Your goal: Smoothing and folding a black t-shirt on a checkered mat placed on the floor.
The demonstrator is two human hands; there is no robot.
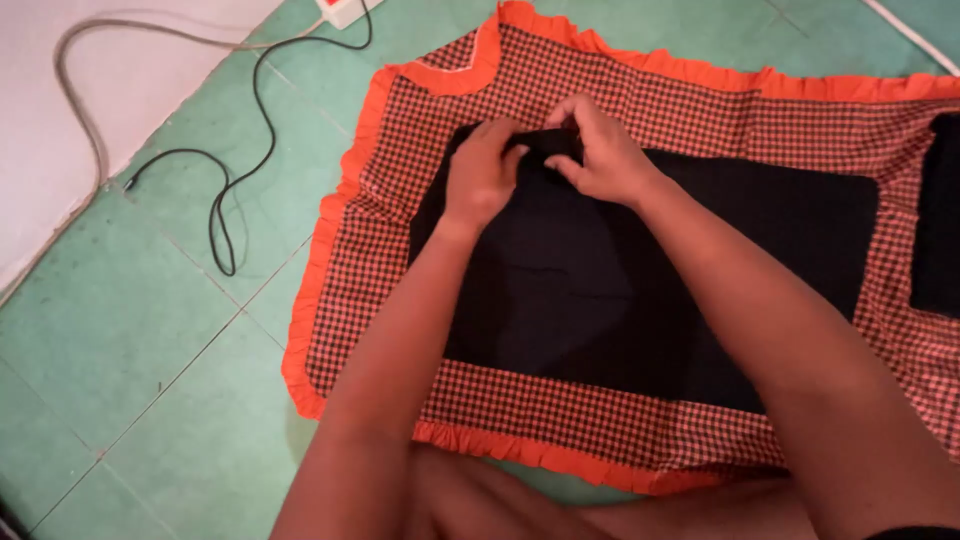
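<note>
A red-and-black checked cloth (560, 405) with an orange frill along its edge lies spread on the green tiled floor. A large black fabric panel (590, 290) lies on its middle. My left hand (482, 172) and my right hand (600, 152) are side by side at the far edge of the black panel. Both pinch a raised fold of the black fabric between thumb and fingers. What lies under the fingers is hidden.
A second black piece (938, 215) lies on the checked cloth at the right edge. A black cable (240, 180) and a grey cable (80, 80) snake over the green tiled floor (150, 340) at the left, from a white power strip (342, 10). A pale wall (60, 150) runs along the far left.
</note>
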